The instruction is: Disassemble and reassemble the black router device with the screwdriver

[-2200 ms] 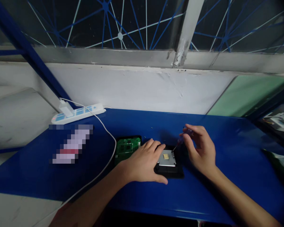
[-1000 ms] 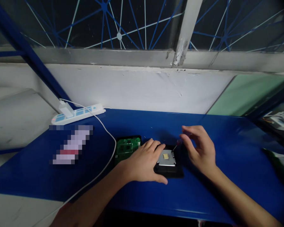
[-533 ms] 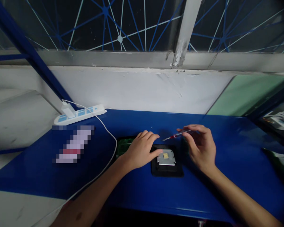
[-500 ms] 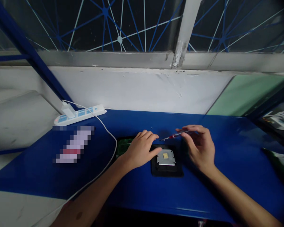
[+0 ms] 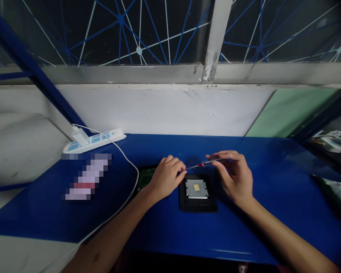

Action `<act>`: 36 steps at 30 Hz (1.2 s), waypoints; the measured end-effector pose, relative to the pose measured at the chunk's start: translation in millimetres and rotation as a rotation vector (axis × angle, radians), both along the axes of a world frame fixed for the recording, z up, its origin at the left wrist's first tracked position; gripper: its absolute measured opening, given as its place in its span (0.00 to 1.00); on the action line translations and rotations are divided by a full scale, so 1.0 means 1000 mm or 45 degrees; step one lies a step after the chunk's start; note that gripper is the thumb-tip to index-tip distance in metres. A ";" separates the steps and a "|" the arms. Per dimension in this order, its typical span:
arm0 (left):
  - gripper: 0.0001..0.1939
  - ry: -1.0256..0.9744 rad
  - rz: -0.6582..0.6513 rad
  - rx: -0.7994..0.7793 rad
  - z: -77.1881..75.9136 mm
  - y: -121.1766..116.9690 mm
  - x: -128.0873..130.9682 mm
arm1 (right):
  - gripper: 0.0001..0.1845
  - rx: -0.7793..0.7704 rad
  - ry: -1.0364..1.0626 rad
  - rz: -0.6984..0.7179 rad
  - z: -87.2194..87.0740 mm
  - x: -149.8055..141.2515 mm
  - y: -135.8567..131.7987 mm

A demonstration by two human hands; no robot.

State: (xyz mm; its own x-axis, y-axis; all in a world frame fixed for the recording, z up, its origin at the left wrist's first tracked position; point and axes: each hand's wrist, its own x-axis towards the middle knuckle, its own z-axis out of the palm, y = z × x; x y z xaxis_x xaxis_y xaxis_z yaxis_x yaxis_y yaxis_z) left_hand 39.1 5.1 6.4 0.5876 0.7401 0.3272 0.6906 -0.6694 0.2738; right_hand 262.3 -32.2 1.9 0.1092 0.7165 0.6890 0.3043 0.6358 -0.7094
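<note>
As the head view looks down on a blue bench (image 5: pixel 165 227), a slim, clear-handled screwdriver (image 5: pixel 206 163) slants above it, its tip pointing to the person's left. The right hand (image 5: pixel 235 180) has its fingers clamped on the handle. The left hand (image 5: pixel 167 176) has thumb and forefinger drawn close at the tip; whether they pinch it, or some small part there, I cannot tell.

Just below the tip, and apart from both hands, a black cover (image 5: pixel 197 207) lies flat, bearing a shiny metal plate (image 5: pixel 203 192) with a yellowish pad (image 5: pixel 196 187) at its middle. Partly hidden by the left hand is a green board (image 5: pixel 144 178).

The screwdriver is probably light and stiff, its smooth handle a little slippery, best held at the thick end with the tip steadied. The cover seems light and rigid; its black rim is the safest hold, sparing the soft-looking pad. The board looks fragile and should be taken by its edges.
</note>
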 end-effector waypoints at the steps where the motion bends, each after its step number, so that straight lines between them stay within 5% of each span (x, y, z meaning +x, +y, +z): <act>1: 0.05 0.003 0.009 0.000 0.000 0.000 0.000 | 0.11 0.006 -0.015 -0.019 0.000 0.001 0.000; 7: 0.05 -0.004 0.105 0.011 -0.004 0.004 -0.002 | 0.17 0.016 -0.181 -0.186 -0.002 0.007 0.000; 19: 0.02 -0.026 0.071 -0.006 -0.003 -0.001 -0.001 | 0.18 0.084 -0.351 -0.063 0.002 0.006 -0.007; 27: 0.23 0.009 -0.304 -0.211 0.005 -0.017 0.002 | 0.19 0.114 -0.403 -0.049 0.004 0.006 -0.006; 36: 0.44 0.067 -0.362 -0.246 0.004 -0.024 0.002 | 0.20 0.114 -0.369 -0.033 0.003 0.007 -0.007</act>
State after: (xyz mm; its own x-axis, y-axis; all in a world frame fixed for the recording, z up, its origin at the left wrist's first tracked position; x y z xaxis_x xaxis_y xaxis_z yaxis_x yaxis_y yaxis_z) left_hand 40.9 -18.5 10.9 0.7916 0.5895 0.1610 0.5002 -0.7764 0.3834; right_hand 268.9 -39.4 4.6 -0.0840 0.6512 0.7542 0.5026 0.6813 -0.5322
